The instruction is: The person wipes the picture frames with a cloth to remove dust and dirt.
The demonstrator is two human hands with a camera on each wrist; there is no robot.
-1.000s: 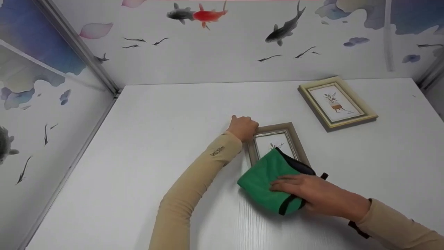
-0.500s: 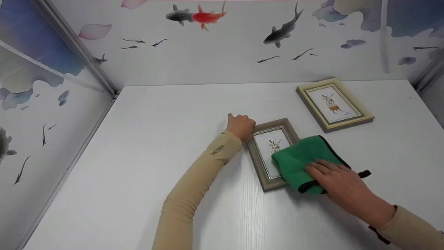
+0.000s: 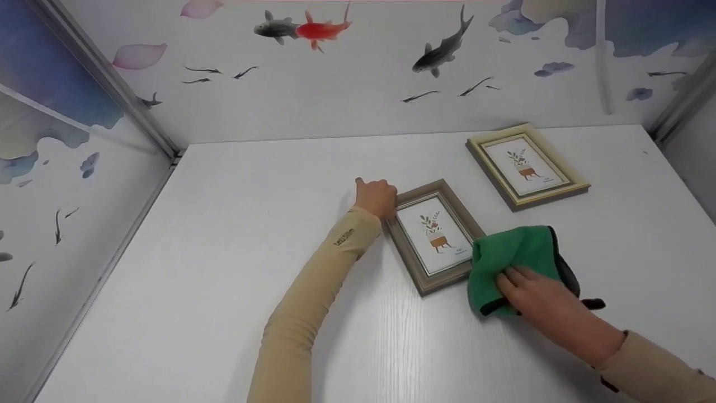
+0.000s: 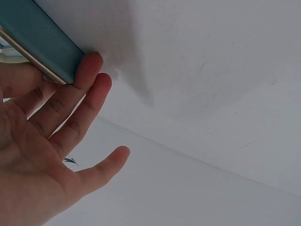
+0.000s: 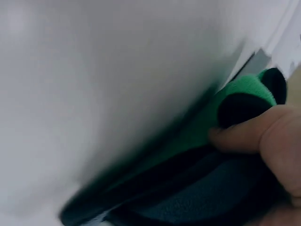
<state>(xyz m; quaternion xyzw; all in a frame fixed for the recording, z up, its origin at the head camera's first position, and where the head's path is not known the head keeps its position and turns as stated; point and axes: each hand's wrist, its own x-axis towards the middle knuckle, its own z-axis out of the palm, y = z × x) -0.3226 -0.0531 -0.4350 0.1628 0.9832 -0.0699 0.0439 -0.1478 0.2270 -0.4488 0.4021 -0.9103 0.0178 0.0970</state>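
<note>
A brown picture frame (image 3: 411, 252) with a potted-plant print lies tilted on the white table. My left hand (image 3: 376, 198) pinches its upper left corner; in the left wrist view the thumb and fingers (image 4: 89, 70) meet at the corner's edge, and the little finger stands free. My right hand (image 3: 545, 305) grips a folded green cloth (image 3: 520, 246) with black edging. The cloth lies at the frame's lower right corner and overlaps it slightly. In the right wrist view the thumb (image 5: 240, 136) presses on the cloth's folds; the other fingers are mostly hidden.
A second picture frame (image 3: 559, 154), gold-edged with a similar print, lies farther back at the right. White walls printed with fish stand behind the table (image 3: 251, 224) and along its left side.
The green cloth in my right hand has moved right across the brown frame to its lower right corner, uncovering the print. My left hand has stayed at the upper left corner.
</note>
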